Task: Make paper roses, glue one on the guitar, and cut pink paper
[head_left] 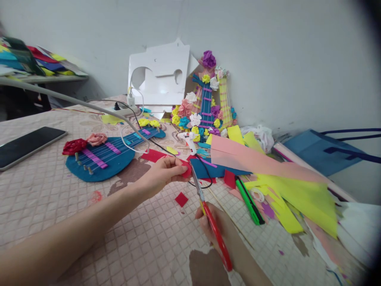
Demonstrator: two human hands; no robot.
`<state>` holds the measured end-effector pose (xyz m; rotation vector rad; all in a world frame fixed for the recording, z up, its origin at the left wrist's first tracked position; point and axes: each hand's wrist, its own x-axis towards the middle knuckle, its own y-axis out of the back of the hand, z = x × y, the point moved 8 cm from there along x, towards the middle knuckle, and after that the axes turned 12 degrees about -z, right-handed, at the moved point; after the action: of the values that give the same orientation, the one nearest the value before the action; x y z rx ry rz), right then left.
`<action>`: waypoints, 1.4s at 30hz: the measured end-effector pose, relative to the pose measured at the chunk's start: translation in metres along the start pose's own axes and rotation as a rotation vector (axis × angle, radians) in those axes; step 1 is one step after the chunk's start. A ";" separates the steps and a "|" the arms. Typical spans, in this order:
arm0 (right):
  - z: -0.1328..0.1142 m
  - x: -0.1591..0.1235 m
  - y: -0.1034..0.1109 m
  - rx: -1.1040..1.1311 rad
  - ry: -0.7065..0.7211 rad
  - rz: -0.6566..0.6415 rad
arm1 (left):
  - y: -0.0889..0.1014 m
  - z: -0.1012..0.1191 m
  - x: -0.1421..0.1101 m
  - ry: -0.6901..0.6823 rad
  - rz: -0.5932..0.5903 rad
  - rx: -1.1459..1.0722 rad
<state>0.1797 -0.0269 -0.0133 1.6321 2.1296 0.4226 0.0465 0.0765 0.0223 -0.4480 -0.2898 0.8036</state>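
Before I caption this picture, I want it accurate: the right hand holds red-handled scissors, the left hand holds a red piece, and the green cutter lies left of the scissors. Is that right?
Not quite: the green cutter lies right of the red-handled scissors, as the head view shows. The rest stands.

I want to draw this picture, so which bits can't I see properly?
- Head view: part of the red paper, hidden by the fingers of the left hand.
- Head view: part of the handles of the scissors, hidden by the right hand.
- Head view: the near end of the phone, cut off by the left edge.
- Head view: any writing on the glue gun, too small.
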 end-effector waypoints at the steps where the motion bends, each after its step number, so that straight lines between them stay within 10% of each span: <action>1: -0.001 0.000 0.001 -0.008 0.002 -0.002 | 0.000 0.000 0.000 0.000 -0.002 0.003; 42: -0.003 0.000 0.000 0.017 -0.010 -0.073 | 0.001 -0.001 0.002 -0.013 -0.042 0.038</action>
<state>0.1783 -0.0265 -0.0109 1.5570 2.1832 0.3742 0.0477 0.0780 0.0214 -0.3996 -0.2944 0.7696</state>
